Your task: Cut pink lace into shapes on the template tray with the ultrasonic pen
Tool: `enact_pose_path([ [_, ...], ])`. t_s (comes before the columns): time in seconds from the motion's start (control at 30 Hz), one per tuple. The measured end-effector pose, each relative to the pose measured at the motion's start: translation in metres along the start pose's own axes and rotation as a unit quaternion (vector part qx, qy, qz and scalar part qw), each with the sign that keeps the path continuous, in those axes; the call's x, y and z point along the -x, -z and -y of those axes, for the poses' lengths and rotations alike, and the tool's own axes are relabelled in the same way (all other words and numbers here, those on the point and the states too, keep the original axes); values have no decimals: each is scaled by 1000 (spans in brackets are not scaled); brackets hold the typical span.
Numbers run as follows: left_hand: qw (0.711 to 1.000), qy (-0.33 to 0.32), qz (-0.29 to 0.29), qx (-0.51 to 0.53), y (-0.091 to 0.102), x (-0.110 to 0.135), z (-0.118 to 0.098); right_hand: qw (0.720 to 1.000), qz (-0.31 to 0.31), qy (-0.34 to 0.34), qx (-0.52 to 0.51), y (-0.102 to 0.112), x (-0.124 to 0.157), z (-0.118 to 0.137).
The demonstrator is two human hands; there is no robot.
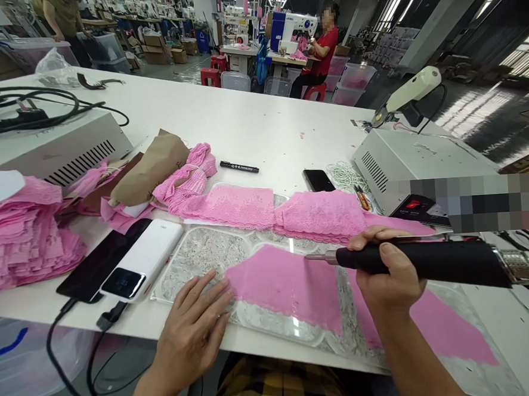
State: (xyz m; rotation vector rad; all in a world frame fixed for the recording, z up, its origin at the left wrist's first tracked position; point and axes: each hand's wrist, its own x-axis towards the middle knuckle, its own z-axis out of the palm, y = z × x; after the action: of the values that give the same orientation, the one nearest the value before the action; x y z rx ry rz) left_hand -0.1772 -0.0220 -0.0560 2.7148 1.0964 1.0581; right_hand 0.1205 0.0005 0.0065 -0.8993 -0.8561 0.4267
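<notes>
My left hand (194,331) lies flat with fingers stretched, its fingertips at the left edge of a pink fabric piece (287,280) with a scalloped lower edge. That piece is spread on a clear plastic lid (196,256) over the white table. Closed around a black wand tool (430,262), my right hand (390,274) points its thin metal tip over the upper middle of the fabric; contact cannot be made out. More pink fabric (452,330) lies beneath and right of my right forearm. Stacked pink lace pieces (322,215) rest just behind.
A power bank (147,256) and a black phone (102,261) with cables lie left, beside a pink fabric stack (20,231). Behind are a marker (239,166), another phone (318,180) and orange-handled snips (362,199). Vented metal boxes (419,164) flank the table. A person in red sits farther back.
</notes>
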Motion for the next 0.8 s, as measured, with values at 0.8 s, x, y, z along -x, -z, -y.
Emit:
enact_pose_path([
  [0.8, 998, -57, 30, 20, -6, -12, -21, 999, -49, -11, 14, 62, 1, 24],
])
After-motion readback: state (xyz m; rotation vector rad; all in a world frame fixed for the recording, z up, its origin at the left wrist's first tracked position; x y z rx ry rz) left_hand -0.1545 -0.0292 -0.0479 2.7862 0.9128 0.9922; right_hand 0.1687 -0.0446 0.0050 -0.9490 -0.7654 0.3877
